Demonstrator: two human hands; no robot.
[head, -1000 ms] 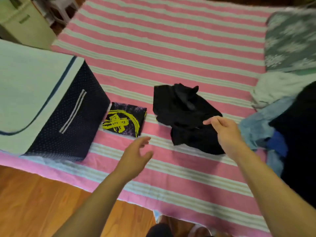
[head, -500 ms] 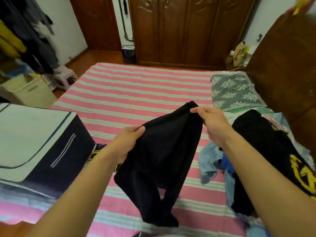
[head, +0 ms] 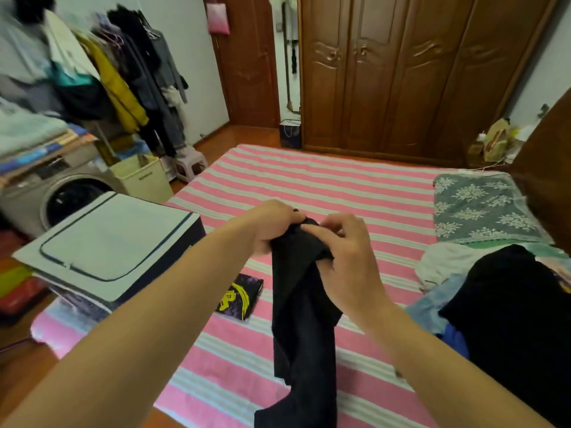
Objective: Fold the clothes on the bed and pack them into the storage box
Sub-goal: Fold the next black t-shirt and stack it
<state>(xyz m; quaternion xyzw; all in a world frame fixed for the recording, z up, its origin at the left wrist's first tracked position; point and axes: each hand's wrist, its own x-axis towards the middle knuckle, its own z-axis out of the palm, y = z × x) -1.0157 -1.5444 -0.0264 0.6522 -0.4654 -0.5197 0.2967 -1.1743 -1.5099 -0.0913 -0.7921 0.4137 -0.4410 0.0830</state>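
Black cloth hangs down in front, close to the camera: it is a black garment (head: 304,319) that two bare hands hold up over the bed (head: 324,183). The left hand (head: 272,225) has its fingers curled round the top edge of the garment. The right hand (head: 346,257) is just beside it, and its thumb and fingers pinch the same bunched top, so the two hands almost touch. The rest of the garment drops long and loose, down to the near edge of the bed. Under it lies the pink sheet with pale stripes. A folded dark shirt with a yellow print (head: 239,296) lies flat on the sheet, a little to the left of the hanging cloth. Left of that stands the storage box (head: 114,242) on the corner of the bed, with its pale lid down and a dark line round the top. On the right side of the bed is a pile of clothes (head: 494,298), with black cloth on top and blue and white bits under it. Behind the pile lies a grey flowered pillow (head: 475,208). Far off to the left are a washing machine (head: 58,193) and coats on hangers (head: 123,75). At the back is a big brown wooden wardrobe (head: 401,75).
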